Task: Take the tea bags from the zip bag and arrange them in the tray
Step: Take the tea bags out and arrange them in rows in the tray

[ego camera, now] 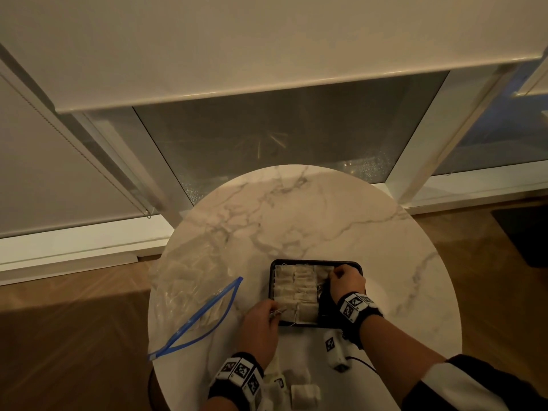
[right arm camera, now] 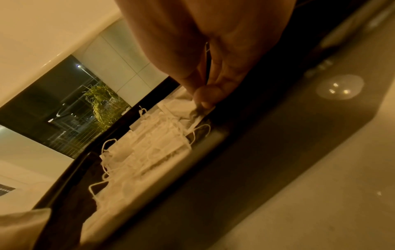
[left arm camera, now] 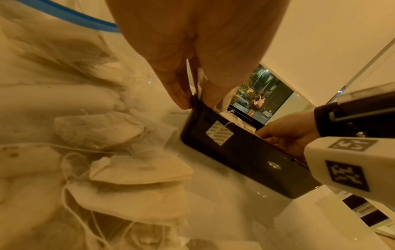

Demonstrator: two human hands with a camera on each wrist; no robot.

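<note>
At the tray (ego camera: pixel 354 264) rim, both hands among tea bags (ego camera: pixel 296 287).

Tea bags (ego camera: pixel 296 287) rowed in tray (ego camera: pixel 314 263)

Home room: marble table (ego camera: pixel 296 221), wood floor (ego camera: pixel 74 336).

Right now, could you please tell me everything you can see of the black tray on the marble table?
The black tray is a shallow rectangle with rounded corners and a glossy, plastic-looking wall. It sits flat on the round marble table, near its front edge. Pale tea bags fill it in rows, strings loose. The left hand touches its near-left corner; the right hand pinches a bag at its right side. A small printed tag hangs over its outer wall.
</note>
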